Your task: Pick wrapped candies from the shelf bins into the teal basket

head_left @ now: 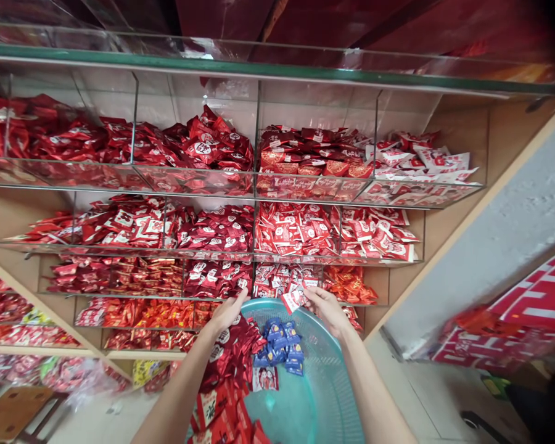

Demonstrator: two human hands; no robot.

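Note:
A teal plastic basket [321, 345] is in front of me, below the middle shelves. My left hand [229, 311] is at its far left rim and appears to grip it, with some fingers hidden. Above the far right rim, my right hand [326, 306] pinches a small red-and-white candy packet [293, 298]. Inside the basket, dark red packets [224, 357] heap up on the left, with larger bright red packets [224, 410] nearer me. Blue packets [277, 342] lie towards the far middle, beside a single red-and-white packet [265, 378].
Tiered shelves with clear dividers hold red packets [300, 225]; orange-red ones [351, 283] are in a bin close to my right hand. A glass edge [277, 71] crosses above. A brown stool [16, 410] stands at lower left; red printed packaging [504, 345] is at right.

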